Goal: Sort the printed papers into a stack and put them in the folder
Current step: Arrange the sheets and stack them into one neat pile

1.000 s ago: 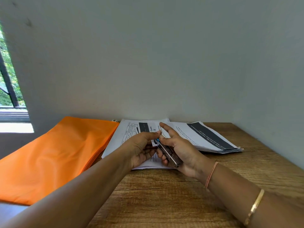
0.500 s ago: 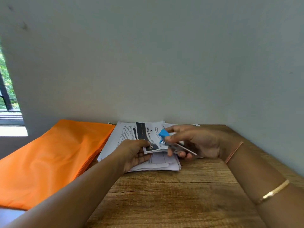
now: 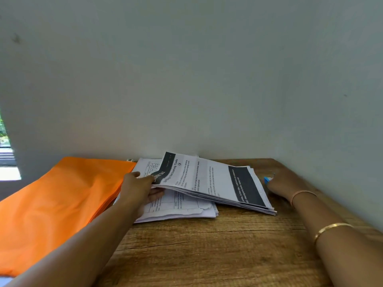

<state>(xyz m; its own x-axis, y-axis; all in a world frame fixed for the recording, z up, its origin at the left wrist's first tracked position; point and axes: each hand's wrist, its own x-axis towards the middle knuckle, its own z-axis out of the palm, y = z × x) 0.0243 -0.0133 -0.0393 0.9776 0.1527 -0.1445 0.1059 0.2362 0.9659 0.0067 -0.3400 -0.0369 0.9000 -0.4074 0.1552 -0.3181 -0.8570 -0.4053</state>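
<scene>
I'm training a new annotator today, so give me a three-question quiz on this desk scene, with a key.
1. True or false: the orange folder lies on the right side of the table.
2. Fill in: the small item beside the right hand is coloured ____.
3. What grips the lifted bundle of papers? A) the left hand B) the right hand C) neither

Key: 1 false; 2 blue; 3 A.

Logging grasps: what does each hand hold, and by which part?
Left hand pinches the upper sheaf of printed papers at its left edge, thumb on top. Right hand lies by a blue-tipped tool; whether it grips it cannot be told.
</scene>
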